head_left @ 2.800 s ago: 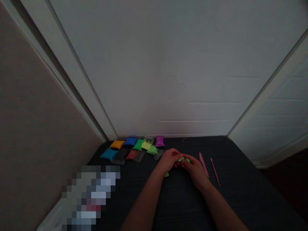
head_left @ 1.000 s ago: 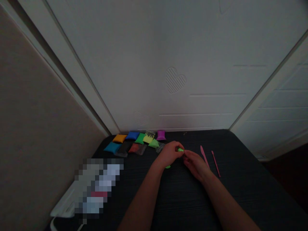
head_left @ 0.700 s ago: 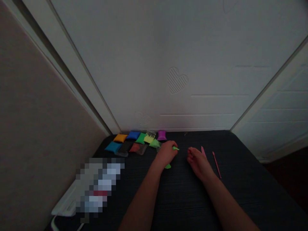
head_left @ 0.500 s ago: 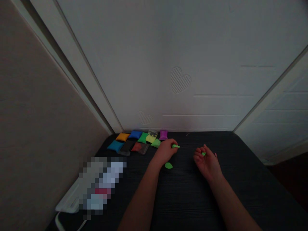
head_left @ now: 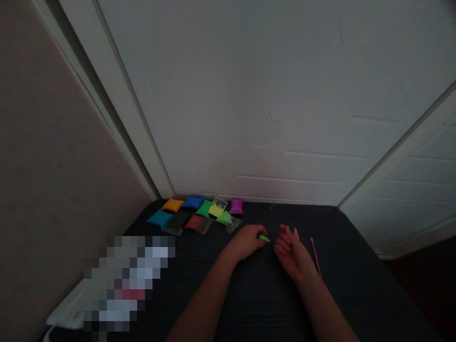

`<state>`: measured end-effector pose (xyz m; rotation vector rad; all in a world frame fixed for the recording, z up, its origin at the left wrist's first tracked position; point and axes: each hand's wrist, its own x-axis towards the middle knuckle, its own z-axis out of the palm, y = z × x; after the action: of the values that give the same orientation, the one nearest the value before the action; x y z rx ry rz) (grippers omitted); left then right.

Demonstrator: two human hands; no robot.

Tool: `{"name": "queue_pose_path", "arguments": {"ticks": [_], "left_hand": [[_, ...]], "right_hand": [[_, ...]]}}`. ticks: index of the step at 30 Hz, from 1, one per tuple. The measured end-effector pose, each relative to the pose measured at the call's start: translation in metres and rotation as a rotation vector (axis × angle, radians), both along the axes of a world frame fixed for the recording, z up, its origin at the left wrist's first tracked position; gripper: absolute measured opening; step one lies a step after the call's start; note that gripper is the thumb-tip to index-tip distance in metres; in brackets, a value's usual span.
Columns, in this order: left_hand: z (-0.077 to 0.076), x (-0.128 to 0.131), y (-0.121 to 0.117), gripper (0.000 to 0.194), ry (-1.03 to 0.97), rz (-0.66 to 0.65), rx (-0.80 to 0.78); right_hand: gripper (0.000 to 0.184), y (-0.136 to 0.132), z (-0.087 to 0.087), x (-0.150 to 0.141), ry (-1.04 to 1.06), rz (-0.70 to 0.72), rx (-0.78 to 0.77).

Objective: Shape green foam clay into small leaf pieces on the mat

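My left hand (head_left: 248, 243) is closed just above the dark table, its fingers pinching a small piece of bright green modelling clay (head_left: 264, 238) whose tapered tip points right. Close by on the right, my right hand (head_left: 292, 254) is turned partly palm-up with curled fingers. Whatever those fingers hold is hidden from view. Just behind the right hand, the end of a pink tool (head_left: 296, 233) shows. A second, thin pink tool (head_left: 315, 256) lies to the right of that hand, partly covered by the wrist.
Along the back left of the dark table (head_left: 263, 304) lie several coloured clay packets, among them a purple one (head_left: 236, 206), an opened light green one (head_left: 224, 218) and a teal one (head_left: 160, 218). A blurred-out white item (head_left: 67, 308) lies front left. A white panel (head_left: 213, 95) rises behind.
The view has shifted. My hands are closer together, and the pink tools now show beside my right hand. The flat green piece below my left hand and the green in my right are out of sight.
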<state>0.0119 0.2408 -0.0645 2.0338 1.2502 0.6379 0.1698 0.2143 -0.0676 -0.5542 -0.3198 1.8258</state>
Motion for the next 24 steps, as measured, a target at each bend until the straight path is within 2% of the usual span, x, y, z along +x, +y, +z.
{"name": "queue_pose_path", "arguments": {"ticks": [6, 11, 14, 19, 24], "left_hand": [[-0.005, 0.0, 0.002, 0.02, 0.017, 0.002, -0.005], [-0.006, -0.001, 0.005, 0.019, -0.018, -0.002, -0.018], [-0.001, -0.003, 0.007, 0.023, -0.057, 0.007, -0.027], [0.011, -0.003, 0.004, 0.024, -0.191, -0.011, -0.023], [0.013, -0.002, 0.0, 0.023, -0.139, -0.008, 0.0]], "right_hand": [[0.029, -0.003, 0.003, -0.002, -0.095, 0.051, 0.023], [0.016, 0.0, -0.001, -0.003, -0.409, -0.093, 0.052], [0.014, 0.001, -0.006, -0.004, -0.497, -0.146, 0.05], [0.014, -0.002, -0.008, -0.008, -0.524, -0.073, 0.043], [0.014, -0.002, -0.013, -0.011, -0.565, -0.047, 0.04]]}}
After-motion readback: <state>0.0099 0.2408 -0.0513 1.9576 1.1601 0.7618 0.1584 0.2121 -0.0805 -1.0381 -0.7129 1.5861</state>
